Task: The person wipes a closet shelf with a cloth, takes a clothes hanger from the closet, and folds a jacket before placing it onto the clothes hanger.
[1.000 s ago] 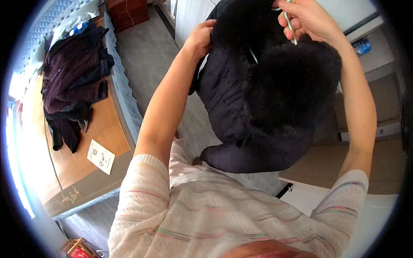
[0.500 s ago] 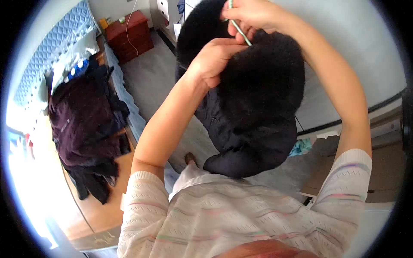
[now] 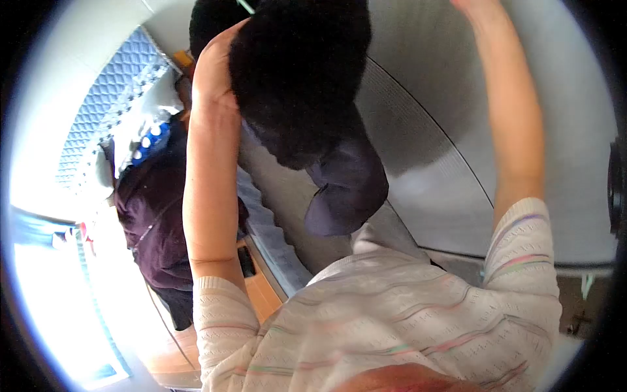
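Observation:
A black garment with thick fur (image 3: 300,72) hangs at the upper middle, its smooth dark sleeve or lower part (image 3: 349,186) dangling above my lap. My left hand (image 3: 219,65) is closed at the garment's left side, fingers partly hidden behind the fur. Just above it, a short piece of a pale green hanger (image 3: 245,6) shows at the top edge. My right hand (image 3: 475,5) is raised at the top right beside the grey-white panel, away from the garment. Most of it is cut off by the frame edge, so its fingers cannot be made out.
Large grey-white panels (image 3: 450,202) fill the right side. On the left, a bed with a blue quilted headboard (image 3: 121,91) holds a dark purple garment (image 3: 157,222) and a blue polka-dot item (image 3: 150,142). Grey floor (image 3: 287,196) shows between bed and panels.
The garment and my left hand have shifted left in view. My right hand has let go of the pale green hanger and moved right, up to the panel. The view has turned.

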`<state>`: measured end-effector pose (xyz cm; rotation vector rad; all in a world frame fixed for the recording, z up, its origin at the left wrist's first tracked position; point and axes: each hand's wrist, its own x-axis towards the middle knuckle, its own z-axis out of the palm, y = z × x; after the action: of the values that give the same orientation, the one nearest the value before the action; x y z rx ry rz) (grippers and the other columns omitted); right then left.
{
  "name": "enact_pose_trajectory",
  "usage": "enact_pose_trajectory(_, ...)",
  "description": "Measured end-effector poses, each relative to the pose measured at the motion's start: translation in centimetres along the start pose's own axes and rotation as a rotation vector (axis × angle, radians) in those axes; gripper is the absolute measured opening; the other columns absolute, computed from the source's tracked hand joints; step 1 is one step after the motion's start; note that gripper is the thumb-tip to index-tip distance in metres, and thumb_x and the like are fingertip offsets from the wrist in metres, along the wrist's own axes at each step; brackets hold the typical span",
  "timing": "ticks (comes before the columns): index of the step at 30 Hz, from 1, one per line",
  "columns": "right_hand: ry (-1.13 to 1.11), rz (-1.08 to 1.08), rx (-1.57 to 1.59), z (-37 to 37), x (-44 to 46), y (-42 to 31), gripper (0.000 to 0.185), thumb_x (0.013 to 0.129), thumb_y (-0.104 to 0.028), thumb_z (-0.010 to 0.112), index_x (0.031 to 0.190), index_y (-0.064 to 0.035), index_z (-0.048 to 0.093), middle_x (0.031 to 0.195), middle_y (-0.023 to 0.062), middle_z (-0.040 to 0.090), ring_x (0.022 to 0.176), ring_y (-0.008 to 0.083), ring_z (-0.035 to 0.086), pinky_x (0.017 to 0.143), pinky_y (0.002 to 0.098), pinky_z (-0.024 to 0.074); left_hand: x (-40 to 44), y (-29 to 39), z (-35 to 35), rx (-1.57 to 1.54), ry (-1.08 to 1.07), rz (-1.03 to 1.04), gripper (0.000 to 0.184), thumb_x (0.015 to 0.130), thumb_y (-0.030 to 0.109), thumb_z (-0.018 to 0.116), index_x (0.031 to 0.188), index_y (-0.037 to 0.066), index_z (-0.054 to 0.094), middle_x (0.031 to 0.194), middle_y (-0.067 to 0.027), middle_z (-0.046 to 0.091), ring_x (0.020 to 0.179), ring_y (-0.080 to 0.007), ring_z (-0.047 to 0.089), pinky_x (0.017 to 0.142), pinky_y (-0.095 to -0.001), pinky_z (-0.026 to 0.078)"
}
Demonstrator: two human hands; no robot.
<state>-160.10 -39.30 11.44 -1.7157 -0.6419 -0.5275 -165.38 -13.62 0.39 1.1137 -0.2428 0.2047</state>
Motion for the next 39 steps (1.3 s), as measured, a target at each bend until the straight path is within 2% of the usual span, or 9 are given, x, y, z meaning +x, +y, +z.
enact_pose_trajectory(4, -0.181, 0.422, 0.117, 5.3, 3.0, 10.1, 0.067, 0.082, -0.057, 0.047, 0.131, -0.0128, 0.04, 0.13, 0.0145, 0.044, 0.121, 0.0251, 0.039, 0.099, 0.0425, 0.0304, 5.9, 1.1, -5.1, -0.163, -0.047, -0.037, 0.022, 0.085, 0.008, 0.049, 0.098, -0.009, 0.058, 0.091, -0.0146, 0.063, 0.076, -0.0202, 0.062, 0.069, -0.0288, 0.053)
enact_pose_trajectory(8, -0.343, -0.054, 0.236, 19.3, 1.5, 11.2, 0.055, 0.089, -0.047, 0.04, 0.116, 0.0001, 0.051, 0.111, 0.0212, 0.056, 0.107, 0.0314, 0.052, 0.092, 0.0375, 0.0384, 10.2, 1.5, -7.8, -0.166, 0.165, 0.015, 0.024, 0.085, 0.009, 0.051, 0.101, -0.009, 0.057, 0.091, -0.0137, 0.063, 0.075, -0.0199, 0.062, 0.069, -0.029, 0.053)
enact_pose_trajectory(11, -0.446, -0.018, 0.37, 20.4, 4.5, 12.4, 0.057, 0.091, -0.045, 0.04, 0.12, 0.0024, 0.048, 0.11, 0.0145, 0.056, 0.103, 0.0233, 0.051, 0.091, 0.0292, 0.0371, 11.4, 3.3, -11.7, -0.118, 0.196, 0.053, 0.025, 0.085, 0.009, 0.051, 0.101, -0.009, 0.056, 0.091, -0.0137, 0.063, 0.075, -0.0199, 0.062, 0.07, -0.0289, 0.053)
enact_pose_trajectory(15, -0.479, -0.002, 0.125, 23.9, 9.4, 21.8, 0.038, 0.092, -0.035, 0.038, 0.109, -0.0086, 0.06, 0.094, 0.0042, 0.061, 0.085, 0.0144, 0.055, 0.077, 0.027, 0.0426, 13.2, 4.9, -17.6, -0.046, 0.236, 0.086, 0.025, 0.085, 0.008, 0.051, 0.102, -0.009, 0.056, 0.092, -0.0138, 0.063, 0.076, -0.0199, 0.062, 0.07, -0.0287, 0.053)
enact_pose_trajectory(21, -0.51, -0.138, -0.614, 28.6, 16.7, 34.3, 0.036, 0.089, -0.033, 0.044, 0.095, -0.0028, 0.063, 0.083, 0.0135, 0.063, 0.08, 0.0172, 0.061, 0.07, 0.029, 0.0451, 19.3, 5.7, -26.2, 0.068, 0.204, 0.073, 0.026, 0.084, 0.008, 0.051, 0.102, -0.009, 0.056, 0.092, -0.0139, 0.063, 0.077, -0.0199, 0.062, 0.071, -0.0285, 0.052)
enact_pose_trajectory(24, -0.479, -0.055, -0.578, 30.1, 19.5, 38.3, 0.039, 0.089, -0.036, 0.046, 0.096, -0.0016, 0.063, 0.084, 0.0135, 0.064, 0.076, 0.0198, 0.063, 0.064, 0.028, 0.0477, 23.5, 5.1, -29.1, 0.126, 0.162, 0.047, 0.026, 0.084, 0.008, 0.052, 0.103, -0.009, 0.056, 0.093, -0.014, 0.063, 0.077, -0.0199, 0.062, 0.072, -0.0284, 0.052)
enact_pose_trajectory(27, -0.381, 0.547, 0.205, 30.8, 21.9, 31.3, 0.049, 0.087, -0.044, 0.047, 0.1, 0.0006, 0.06, 0.087, 0.0144, 0.064, 0.071, 0.0226, 0.064, 0.058, 0.0275, 0.0502, 27.7, 3.6, -31.1, 0.193, 0.123, 0.02, 0.026, 0.084, 0.008, 0.052, 0.103, -0.009, 0.056, 0.093, -0.014, 0.063, 0.077, -0.0199, 0.062, 0.072, -0.0283, 0.052)
enact_pose_trajectory(32, -0.611, 0.59, 0.572, 34.2, 25.6, 26.1, 0.078, 0.074, -0.058, 0.06, 0.119, 0.0038, 0.043, 0.099, 0.0225, 0.058, 0.082, 0.0296, 0.062, 0.064, 0.0403, 0.0533, 35.7, -2.1, -33.6, 0.26, 0.045, -0.004, 0.027, 0.084, 0.008, 0.052, 0.104, -0.009, 0.055, 0.093, -0.0141, 0.063, 0.078, -0.0199, 0.062, 0.073, -0.0281, 0.052)
enact_pose_trajectory(39, -0.224, 0.901, 1.262, 41.1, 29.5, 32.7, 0.032, 0.088, -0.024, 0.049, 0.11, -0.0019, 0.055, 0.11, 0.0112, 0.058, 0.101, 0.0224, 0.056, 0.09, 0.0364, 0.0444, 41.1, -1.1, -32.7, 0.176, -0.013, -0.072, 0.031, 0.081, 0.004, 0.051, 0.109, -0.009, 0.053, 0.099, -0.0138, 0.062, 0.086, -0.0186, 0.061, 0.082, -0.0258, 0.048)
